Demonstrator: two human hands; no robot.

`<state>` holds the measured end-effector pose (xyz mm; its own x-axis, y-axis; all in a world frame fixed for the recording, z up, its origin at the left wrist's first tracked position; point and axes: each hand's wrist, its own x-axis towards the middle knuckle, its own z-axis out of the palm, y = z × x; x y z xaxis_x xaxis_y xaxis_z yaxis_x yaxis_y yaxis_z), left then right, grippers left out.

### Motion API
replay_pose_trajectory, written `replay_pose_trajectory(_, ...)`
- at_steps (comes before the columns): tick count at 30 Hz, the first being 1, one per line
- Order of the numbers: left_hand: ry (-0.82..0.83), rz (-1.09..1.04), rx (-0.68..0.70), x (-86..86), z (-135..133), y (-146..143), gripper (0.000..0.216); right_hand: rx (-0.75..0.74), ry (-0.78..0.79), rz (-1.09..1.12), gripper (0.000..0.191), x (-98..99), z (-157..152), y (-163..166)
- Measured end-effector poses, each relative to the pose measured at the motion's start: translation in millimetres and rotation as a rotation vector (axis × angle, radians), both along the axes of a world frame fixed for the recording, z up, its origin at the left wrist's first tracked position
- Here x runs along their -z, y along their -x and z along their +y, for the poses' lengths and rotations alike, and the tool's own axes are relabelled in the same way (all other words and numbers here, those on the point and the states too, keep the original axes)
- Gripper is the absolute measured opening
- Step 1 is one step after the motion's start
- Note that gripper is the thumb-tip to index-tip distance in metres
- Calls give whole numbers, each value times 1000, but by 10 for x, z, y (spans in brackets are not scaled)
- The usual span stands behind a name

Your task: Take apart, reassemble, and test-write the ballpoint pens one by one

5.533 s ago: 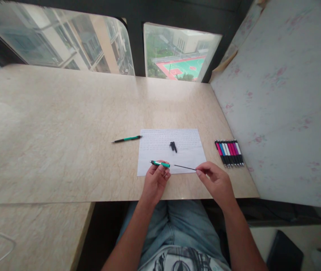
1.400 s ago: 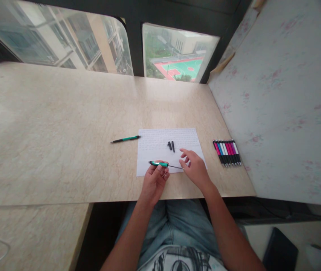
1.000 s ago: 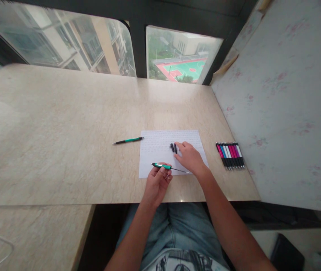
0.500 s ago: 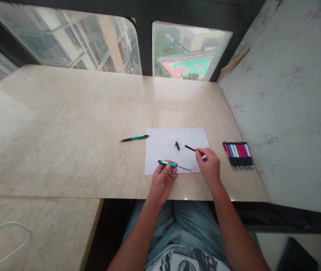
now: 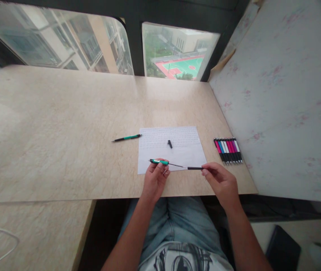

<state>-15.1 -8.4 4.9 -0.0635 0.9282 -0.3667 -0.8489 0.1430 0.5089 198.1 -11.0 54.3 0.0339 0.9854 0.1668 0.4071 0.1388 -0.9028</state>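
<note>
Beige marbled table (image 5: 64, 113) under dark-framed windows (image 5: 181, 51), flowered wallpaper (image 5: 285, 94) at right.
Green-and-black pen (image 5: 127, 138); left hand (image 5: 153, 180), its grip pinching a green barrel (image 5: 162, 162) with refill (image 5: 177, 165); written-on paper (image 5: 184, 150) beneath; black sleeve (image 5: 194, 168) near the refill's tip, pinched in the right hand's (image 5: 225, 183) grip; row of pens (image 5: 228, 151).

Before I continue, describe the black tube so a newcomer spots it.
On the pale tabletop, find the white sheet. Near its lower right corner, the right hand pinches the black tube. Unlike the short black piece on the sheet, it's longer and held.
</note>
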Motion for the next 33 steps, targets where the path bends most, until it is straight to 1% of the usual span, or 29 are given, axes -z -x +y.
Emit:
replay_pose_trajectory(6,3,18,5,14,-2,-3,23,-73,-77,-91,9,-13,20,120)
replay_pose_trajectory(11,-2,59,35,29,-2,-18,23,-123,-119,-168,8,-21,7,310)
replay_pose_trajectory(14,-21,72,57,30,-7,-19,21,-118,-106,-154,7,6,12,430)
replay_pose_trajectory(17,-24,68,76,24,-15,-14,21,-74,-78,-98,7,56,37,493)
replay_pose_trajectory(20,-29,64,83,11,-24,-12,21,-51,-56,-76,9,80,61,502)
replay_pose_trajectory(24,-40,65,83,8,-30,-16,20,-56,-68,-145,15,52,77,495)
replay_pose_trajectory(27,-46,86,93,22,-32,-22,21,-91,-71,-244,31,34,84,491)
replay_pose_trajectory(29,-55,99,99,31,-33,-25,22,-114,-59,-274,40,36,89,486)
replay_pose_trajectory(31,-64,108,99,37,-33,-27,22,-153,-39,-237,40,43,95,482)
replay_pose_trajectory(33,-70,113,90,41,-33,-27,21,-188,-18,-186,29,51,101,479)
